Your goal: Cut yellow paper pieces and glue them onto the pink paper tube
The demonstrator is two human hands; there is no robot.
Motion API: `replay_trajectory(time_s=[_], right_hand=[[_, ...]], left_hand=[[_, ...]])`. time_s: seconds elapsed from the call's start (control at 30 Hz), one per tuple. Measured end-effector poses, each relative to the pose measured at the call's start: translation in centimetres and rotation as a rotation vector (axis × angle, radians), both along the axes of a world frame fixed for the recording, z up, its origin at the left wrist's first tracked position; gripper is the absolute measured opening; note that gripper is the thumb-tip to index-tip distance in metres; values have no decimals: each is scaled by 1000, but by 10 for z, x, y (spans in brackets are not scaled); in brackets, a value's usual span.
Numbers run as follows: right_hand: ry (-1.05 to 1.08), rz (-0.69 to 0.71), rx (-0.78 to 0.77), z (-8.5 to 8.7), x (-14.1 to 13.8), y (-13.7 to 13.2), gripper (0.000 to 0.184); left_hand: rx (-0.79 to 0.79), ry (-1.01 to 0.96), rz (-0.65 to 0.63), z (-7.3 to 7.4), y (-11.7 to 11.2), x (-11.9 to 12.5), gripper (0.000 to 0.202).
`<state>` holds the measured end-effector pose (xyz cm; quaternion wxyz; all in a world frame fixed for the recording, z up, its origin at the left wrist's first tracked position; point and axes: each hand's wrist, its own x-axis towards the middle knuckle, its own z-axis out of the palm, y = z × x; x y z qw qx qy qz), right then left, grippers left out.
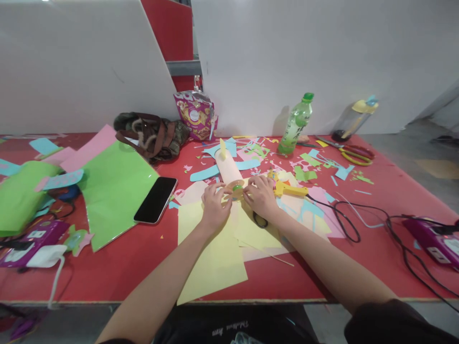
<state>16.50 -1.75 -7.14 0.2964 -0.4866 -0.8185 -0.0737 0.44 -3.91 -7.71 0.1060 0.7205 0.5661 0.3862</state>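
A pale peach paper tube (228, 170) lies on the red table (118, 272), pointing away from me, with a small yellow paper piece at its far end. At its near end sits a round orange and green paper piece (236, 187). My left hand (214, 206) pinches that near end from the left, fingers closed on it. My right hand (263, 197) presses and grips it from the right. Yellow paper sheets (215, 258) lie under both hands. A yellow glue gun (291, 190) rests just right of my right hand.
A black phone (156, 199) lies on green paper (114, 191) to the left. A green bottle (296, 124), scissors (353, 153), a second bottle (353, 119), a bag (152, 134) and a snack packet (196, 114) stand at the back. Black cables (376, 224) run right. Paper scraps are scattered about.
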Motion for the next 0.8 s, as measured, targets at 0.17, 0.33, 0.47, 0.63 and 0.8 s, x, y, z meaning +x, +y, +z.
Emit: replay_trajectory(time_s=[0.17, 0.33, 0.47, 0.63, 0.8], right_hand=[[-5, -11, -2, -1, 0, 1, 12], [-13, -17, 5, -2, 0, 2, 12], [-24, -17, 21, -2, 0, 1, 12], [-32, -15, 7, -2, 0, 1, 12], [-26, -25, 3, -2, -1, 1, 11]], left_hand=[[-7, 5, -10, 0, -1, 0, 5], [-20, -7, -11, 0, -1, 0, 5], [-22, -3, -14, -1, 0, 0, 5], [-10, 15, 0, -1, 0, 0, 5], [-7, 17, 1, -1, 0, 0, 5]])
